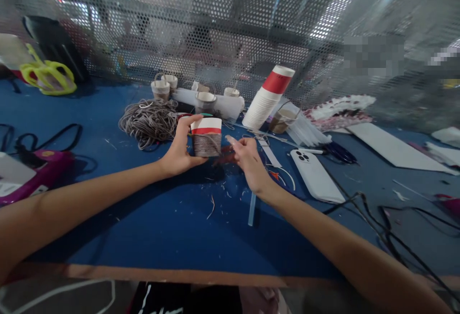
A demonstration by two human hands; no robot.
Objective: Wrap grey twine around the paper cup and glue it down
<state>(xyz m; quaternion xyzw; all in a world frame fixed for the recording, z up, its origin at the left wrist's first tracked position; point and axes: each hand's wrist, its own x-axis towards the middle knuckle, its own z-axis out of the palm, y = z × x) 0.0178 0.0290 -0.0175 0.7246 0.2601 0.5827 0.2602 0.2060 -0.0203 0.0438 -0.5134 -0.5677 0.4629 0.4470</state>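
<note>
A red and white paper cup (207,137) is held sideways-on above the blue table, its lower part wrapped in rows of grey-brown cord. My left hand (180,147) grips it from the left, with the thumb below and fingers at the rim. Just right of the cup is my right hand (245,153), its fingers pinched together; what they hold, if anything, is too small to tell, and some fingers are blurred. Behind my left hand lies a tangled heap of grey cord (149,121).
Cord-wrapped cups (160,90) and a leaning stack of paper cups (264,106) stand at the back. On the right are a white phone (316,175), white board (398,146) and black cables. A yellow tape holder (48,77) and magenta object (46,173) sit left on the table (161,237).
</note>
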